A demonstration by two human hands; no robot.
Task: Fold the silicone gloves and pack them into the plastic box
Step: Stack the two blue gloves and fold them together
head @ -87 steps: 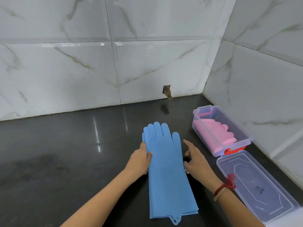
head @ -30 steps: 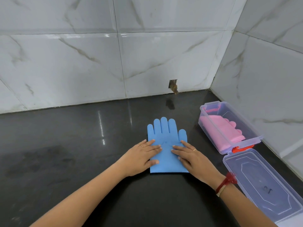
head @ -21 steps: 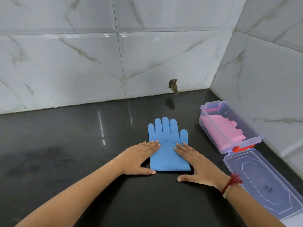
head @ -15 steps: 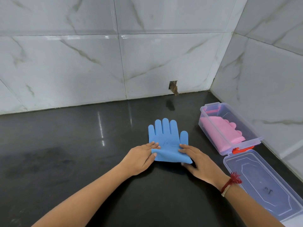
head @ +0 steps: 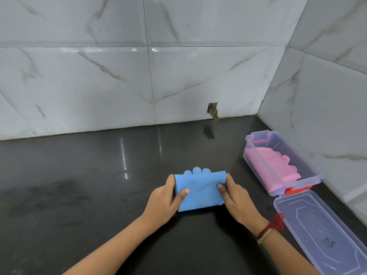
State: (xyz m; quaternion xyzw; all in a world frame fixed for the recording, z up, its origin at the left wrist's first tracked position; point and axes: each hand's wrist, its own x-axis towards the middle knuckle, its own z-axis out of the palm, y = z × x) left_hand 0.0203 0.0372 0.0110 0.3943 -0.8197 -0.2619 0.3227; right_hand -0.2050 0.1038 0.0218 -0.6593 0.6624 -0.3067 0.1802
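Now | blue glove [head: 199, 190] folded, between hands | left grip [head: 165, 198], right grip [head: 236, 197] pinch its ends

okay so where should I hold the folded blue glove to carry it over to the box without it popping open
Pinch the blue glove at its two short ends, one hand from each side, thumbs on top, much as the left hand and right hand grip it now. It probably wants to spring open, so squeezing both ends keeps the layers together on the way to the box.

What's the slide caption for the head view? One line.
Both hands, left and right, fold blue gloves beside open plastic box holding pink gloves.
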